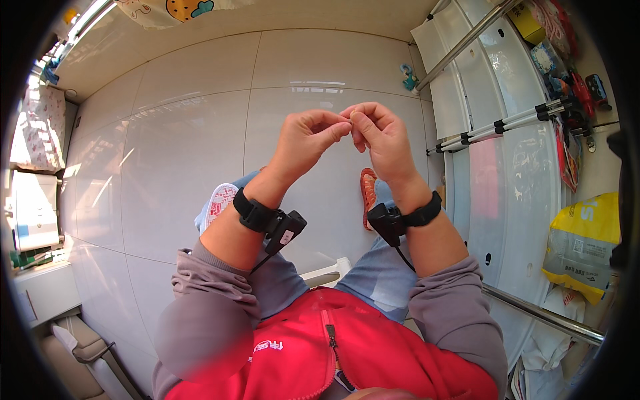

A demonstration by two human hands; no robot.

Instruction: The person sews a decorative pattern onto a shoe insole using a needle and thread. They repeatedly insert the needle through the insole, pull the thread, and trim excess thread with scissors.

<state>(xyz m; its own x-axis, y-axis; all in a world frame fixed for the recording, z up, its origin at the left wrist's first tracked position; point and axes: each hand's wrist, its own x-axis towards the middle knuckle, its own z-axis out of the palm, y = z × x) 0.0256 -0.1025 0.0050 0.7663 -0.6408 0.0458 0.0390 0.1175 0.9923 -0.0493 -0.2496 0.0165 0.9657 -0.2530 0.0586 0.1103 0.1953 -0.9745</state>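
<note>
My left hand (314, 135) and my right hand (379, 132) meet above the floor in front of my knees. On each, the thumb and forefinger are pinched, and the fingertips of the two hands touch or nearly touch. Whether something tiny lies between them is too small to tell. A black strap with a small device (285, 232) circles my left wrist, and a similar device (387, 220) is strapped to my right. Below my hands are my legs in light blue jeans (367, 270) and an orange shoe (369, 192).
Pale floor tiles (185, 165) spread ahead. On the right stands a rack with metal poles (465, 42) and translucent panels (520, 200). A yellow and grey plastic bag (582, 245) lies beyond it. At the left are a white box-like unit (35, 210) and a beige padded item (75, 355).
</note>
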